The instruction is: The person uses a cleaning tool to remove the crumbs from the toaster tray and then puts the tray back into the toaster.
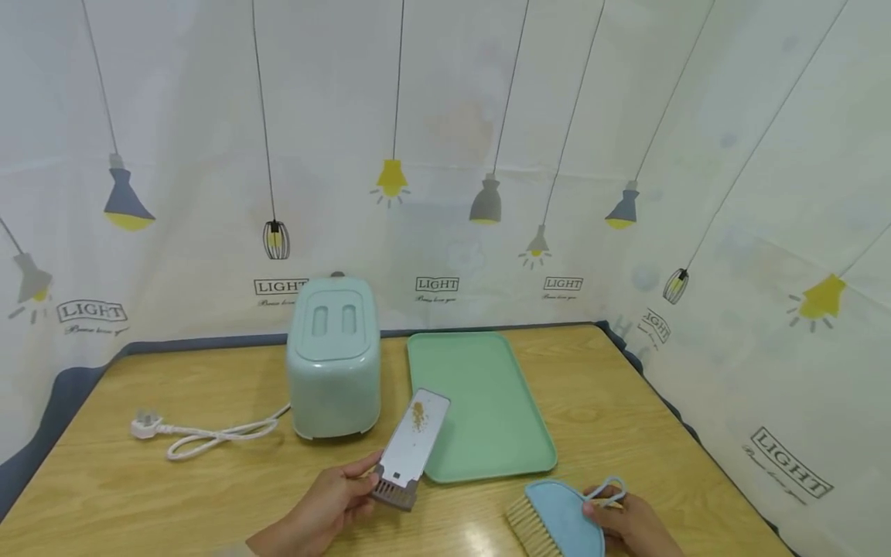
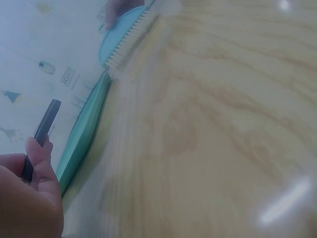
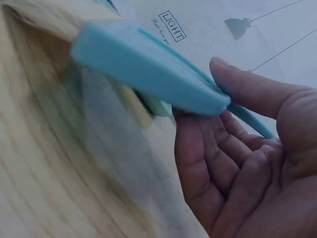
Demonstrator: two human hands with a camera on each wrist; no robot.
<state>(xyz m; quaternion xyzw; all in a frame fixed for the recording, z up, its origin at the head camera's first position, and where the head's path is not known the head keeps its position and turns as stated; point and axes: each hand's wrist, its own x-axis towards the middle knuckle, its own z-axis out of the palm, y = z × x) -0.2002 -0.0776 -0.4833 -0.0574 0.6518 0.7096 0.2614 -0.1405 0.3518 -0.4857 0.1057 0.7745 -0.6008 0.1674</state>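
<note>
My left hand (image 1: 334, 499) pinches the brown slotted end of a toaster crumb tray (image 1: 415, 437), whose pale plate carries a patch of brown crumbs. The tray slants over the near left edge of a green serving tray (image 1: 480, 402). In the left wrist view the crumb tray (image 2: 47, 119) appears edge-on between thumb and fingers. My right hand (image 1: 636, 526) grips a light blue hand brush (image 1: 564, 514) by its back near the cord loop, bristles pointing left. Seen from the right wrist, the thumb lies on top of the brush (image 3: 148, 69) and the fingers curl beneath it.
A mint green toaster (image 1: 334, 363) stands left of the serving tray, its white cord and plug (image 1: 146, 424) lying on the wooden table (image 1: 209, 495). A white cloth printed with lamps (image 1: 445, 232) hangs behind the table and along its right side.
</note>
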